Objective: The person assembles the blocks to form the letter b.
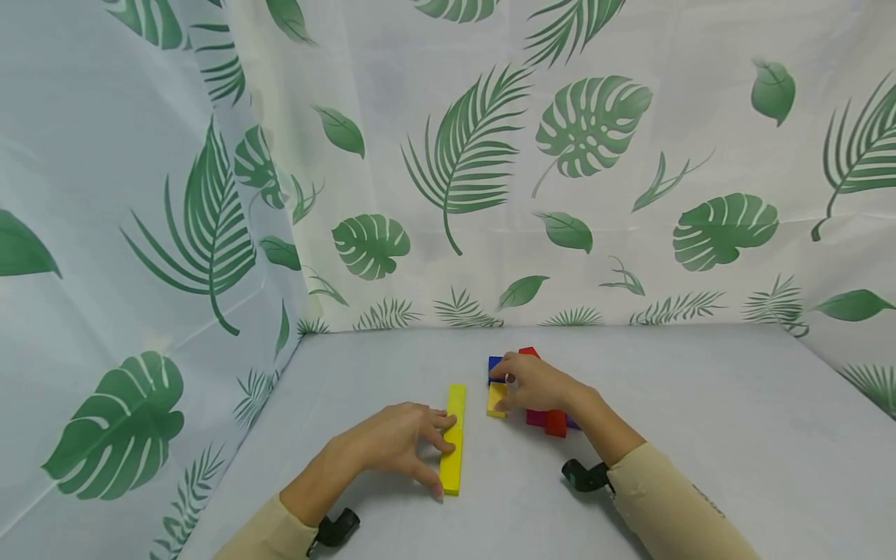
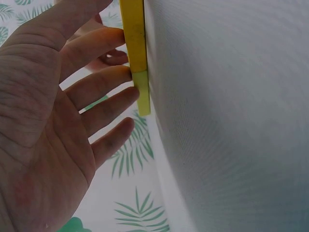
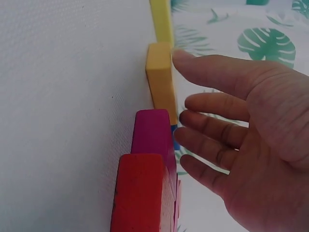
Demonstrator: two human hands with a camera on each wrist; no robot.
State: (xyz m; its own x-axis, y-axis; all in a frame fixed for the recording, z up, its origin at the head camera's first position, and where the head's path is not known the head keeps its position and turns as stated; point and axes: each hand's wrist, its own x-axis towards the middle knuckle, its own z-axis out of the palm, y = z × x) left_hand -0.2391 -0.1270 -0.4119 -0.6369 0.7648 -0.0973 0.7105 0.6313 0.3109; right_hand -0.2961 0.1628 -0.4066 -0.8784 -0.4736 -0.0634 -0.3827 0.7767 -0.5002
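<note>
Yellow blocks set end to end form a long strip (image 1: pixel 451 470) on the table. My left hand (image 1: pixel 402 439) lies along the strip's left side, fingers spread and nearly straight, tips touching it and the thumb at its near end. A seam between a darker and a paler yellow block (image 2: pixel 144 96) shows in the left wrist view. My right hand (image 1: pixel 542 383) hovers over a small orange-yellow block (image 3: pixel 159 60), its thumb tip right at the top edge and its other fingers loosely bent. A blue block (image 1: pixel 494 363) sits directly behind that block, partly under the fingers.
Beneath and beside the right hand lie a magenta block (image 3: pixel 152 128), a red block (image 1: pixel 556 425) and a purple block (image 1: pixel 573 423). Another red block (image 1: pixel 528 351) shows behind the hand. A leaf-printed curtain (image 1: pixel 490 272) borders the white table (image 1: pixel 700 435).
</note>
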